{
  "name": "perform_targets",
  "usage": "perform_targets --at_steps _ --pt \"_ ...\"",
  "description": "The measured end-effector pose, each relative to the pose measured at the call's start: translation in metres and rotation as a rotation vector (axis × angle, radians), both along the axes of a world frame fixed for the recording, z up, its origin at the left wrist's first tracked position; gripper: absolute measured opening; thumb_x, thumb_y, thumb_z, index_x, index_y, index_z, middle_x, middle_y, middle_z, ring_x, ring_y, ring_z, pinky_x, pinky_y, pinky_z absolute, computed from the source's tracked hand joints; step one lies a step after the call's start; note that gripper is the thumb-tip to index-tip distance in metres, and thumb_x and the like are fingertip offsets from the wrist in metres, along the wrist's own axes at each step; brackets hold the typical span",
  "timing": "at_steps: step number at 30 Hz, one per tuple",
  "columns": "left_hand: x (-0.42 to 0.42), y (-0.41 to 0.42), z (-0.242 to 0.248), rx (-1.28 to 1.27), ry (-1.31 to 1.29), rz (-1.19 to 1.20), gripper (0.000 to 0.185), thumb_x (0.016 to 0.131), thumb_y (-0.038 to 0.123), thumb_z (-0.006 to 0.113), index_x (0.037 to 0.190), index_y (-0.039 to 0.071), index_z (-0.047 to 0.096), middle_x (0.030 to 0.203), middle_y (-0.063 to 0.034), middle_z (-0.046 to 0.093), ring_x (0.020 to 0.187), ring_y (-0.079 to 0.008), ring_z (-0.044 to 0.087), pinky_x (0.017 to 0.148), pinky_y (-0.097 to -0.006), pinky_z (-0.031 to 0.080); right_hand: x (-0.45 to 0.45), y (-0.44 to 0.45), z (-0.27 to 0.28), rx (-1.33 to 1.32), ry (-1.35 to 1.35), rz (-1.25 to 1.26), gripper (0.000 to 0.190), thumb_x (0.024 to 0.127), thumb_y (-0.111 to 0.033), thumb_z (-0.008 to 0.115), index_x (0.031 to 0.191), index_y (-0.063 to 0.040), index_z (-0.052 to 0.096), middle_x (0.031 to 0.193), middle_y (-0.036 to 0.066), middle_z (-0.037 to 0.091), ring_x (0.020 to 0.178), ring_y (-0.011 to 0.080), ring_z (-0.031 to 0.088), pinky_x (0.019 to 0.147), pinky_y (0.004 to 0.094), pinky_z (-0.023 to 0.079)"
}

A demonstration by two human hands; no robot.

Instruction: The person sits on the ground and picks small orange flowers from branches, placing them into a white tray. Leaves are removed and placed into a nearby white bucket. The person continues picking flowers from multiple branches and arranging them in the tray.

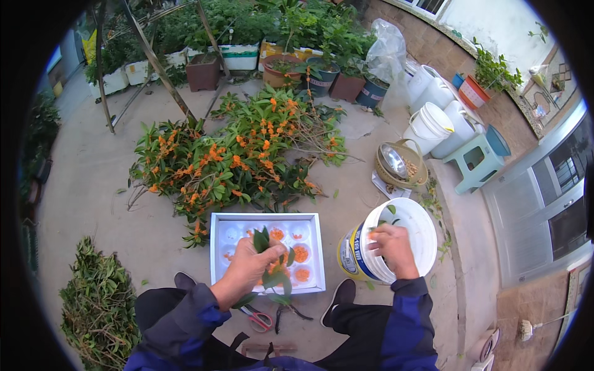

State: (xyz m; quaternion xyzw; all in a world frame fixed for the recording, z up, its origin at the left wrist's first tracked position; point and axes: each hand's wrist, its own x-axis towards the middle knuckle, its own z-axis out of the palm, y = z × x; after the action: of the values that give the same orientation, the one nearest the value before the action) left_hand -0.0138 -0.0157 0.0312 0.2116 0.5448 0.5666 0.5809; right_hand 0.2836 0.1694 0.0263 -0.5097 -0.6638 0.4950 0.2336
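Observation:
My left hand (253, 264) grips a leafy osmanthus sprig (274, 277) above a white box (265, 216). Round hollows in the box's insert hold small orange flowers (301, 253); the hand and leaves hide part of it. My right hand (392, 248) is over the near-left rim of a white plastic bucket (424, 232), with curled, blurred fingers. A bit of orange shows at its fingertips, but whether it is pinched there is unclear. Some green leaves (391, 209) show at the bucket mouth. Red-handled scissors (260, 320) and dark pruning shears (278, 319) lie on the ground below the box.
Cut branches with orange blossoms (241, 157) spread beyond the box. A heap of leafy twigs (95, 306) lies at left. Beyond the bucket are a wicker basket (422, 174) with a metal bowl (392, 158), a plastic stool (478, 157) and a lidded white pail (429, 127).

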Motion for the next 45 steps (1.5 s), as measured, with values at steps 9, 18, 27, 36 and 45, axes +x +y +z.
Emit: perform_targets --at_steps 9,18,27,36,45 --pt "-0.011 -0.003 -0.002 0.234 0.096 -0.171 0.022 0.095 0.014 0.069 0.103 -0.006 0.074 0.09 -0.0055 0.072 0.082 -0.009 0.063 0.075 -0.0264 0.052 -0.124 -0.078 0.034 -0.428 0.253 0.391 0.018 0.096 -0.013 0.065 0.094 0.004 0.07 0.076 0.006 0.07 0.061 0.0105 0.066 0.056 0.0237 0.053" --pt "-0.01 -0.003 -0.016 0.114 0.077 -0.067 0.015 0.09 0.013 0.078 0.09 0.0 0.073 0.077 -0.0029 0.068 0.066 -0.0061 0.057 0.058 -0.0211 0.043 -0.134 -0.077 0.016 -0.483 0.216 0.467 0.015 0.091 -0.008 0.067 0.098 0.004 0.071 0.072 0.002 0.066 0.059 0.0086 0.063 0.053 0.0219 0.05" --pt "-0.008 -0.002 -0.024 0.047 -0.053 0.162 0.011 0.092 0.008 0.074 0.096 -0.002 0.071 0.088 -0.0052 0.07 0.079 -0.0109 0.064 0.071 -0.0273 0.053 -0.143 -0.106 0.006 0.29 0.151 0.299 0.042 0.079 -0.006 0.082 0.116 0.006 0.065 0.078 0.009 0.068 0.063 0.0118 0.066 0.058 0.0251 0.054" --pt "-0.003 -0.001 -0.028 0.132 -0.152 0.112 0.01 0.094 0.009 0.072 0.095 -0.001 0.07 0.086 -0.0037 0.069 0.076 -0.0092 0.062 0.069 -0.0258 0.052 -0.151 -0.11 -0.011 0.545 0.209 0.223 0.016 0.081 -0.003 0.076 0.095 0.002 0.071 0.076 0.012 0.07 0.061 0.0189 0.067 0.058 0.0321 0.052" --pt "0.002 0.0 -0.032 0.095 -0.143 0.082 0.013 0.096 0.014 0.071 0.097 0.002 0.066 0.073 0.0016 0.056 0.064 -0.0057 0.048 0.058 -0.0215 0.04 -0.146 -0.105 -0.007 -0.438 0.606 0.037 0.01 0.094 -0.003 0.063 0.095 0.004 0.071 0.081 0.007 0.069 0.066 0.0133 0.064 0.061 0.0249 0.052"
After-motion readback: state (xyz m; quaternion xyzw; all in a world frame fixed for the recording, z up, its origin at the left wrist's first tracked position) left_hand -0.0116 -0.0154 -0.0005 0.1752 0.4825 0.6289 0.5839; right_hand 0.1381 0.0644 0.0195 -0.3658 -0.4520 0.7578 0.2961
